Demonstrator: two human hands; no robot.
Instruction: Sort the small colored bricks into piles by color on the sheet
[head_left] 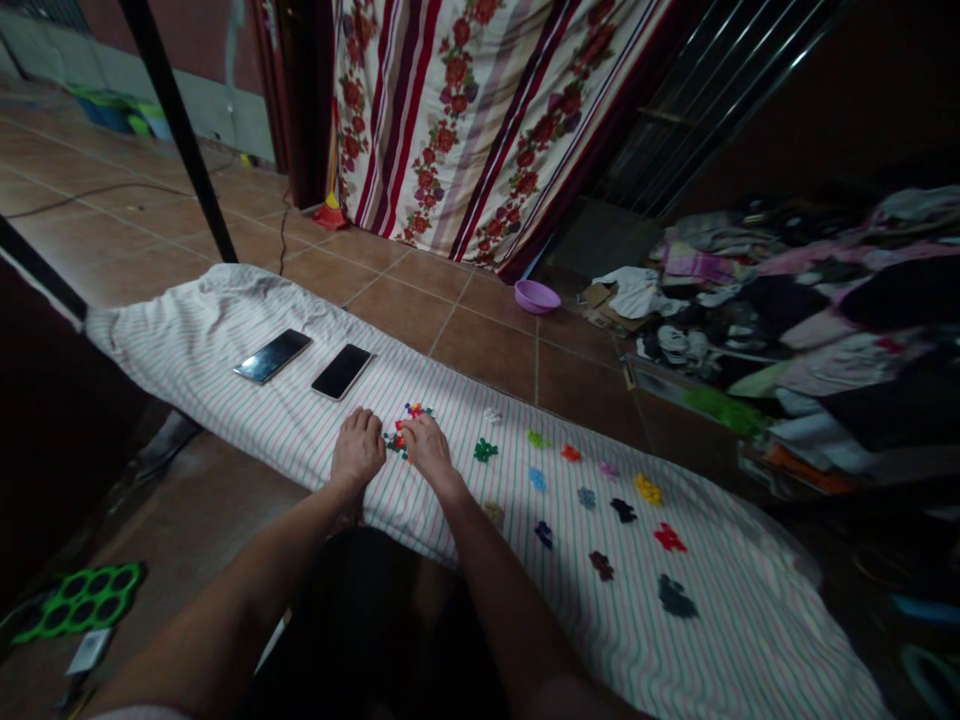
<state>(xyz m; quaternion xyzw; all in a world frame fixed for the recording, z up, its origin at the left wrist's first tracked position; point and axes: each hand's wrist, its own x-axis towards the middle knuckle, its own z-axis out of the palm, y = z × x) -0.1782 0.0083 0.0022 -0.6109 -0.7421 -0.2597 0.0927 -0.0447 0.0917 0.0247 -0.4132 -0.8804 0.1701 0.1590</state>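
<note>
Left end: the striped cloth (187,320) is rumpled here, and a shiny phone (273,356) and a darker phone (342,372) lie flat on it, near each other but apart. Neither crowds the fingers.
Left hand (358,448): knuckles up, fingers curled down toward the small pieces. I can't tell from here whether they pinch anything. I'd use this hand to steady the cloth, since a tug could scatter bits so light.
Mixed cluster (417,410): on the cloth between the two hands, red, green, yellow and blue bits together, partly covered by fingers. Working from its edge, one piece at a time, looks the safest way.
Right hand (426,440): fingers bent, thumb side low by a red bit; whether it is gripped I can't make out. A light fingertip pinch would serve better than a full grasp.
Beside the right forearm (487,570): a dark green clump (485,450), a white one (492,415) and a tan one (493,514). The tan sits just beside the arm, so a raised wrist would help.
Further right: separate clumps, lime (537,439), light blue (537,479), navy (544,534), orange (571,453), brown (601,566), black (622,510) and yellow (648,489). The gaps are worth guarding; a dragging sleeve could blend neighbours.
Far right: red clump (670,538) and dark grey clump (677,597), well apart from the hands.
</note>
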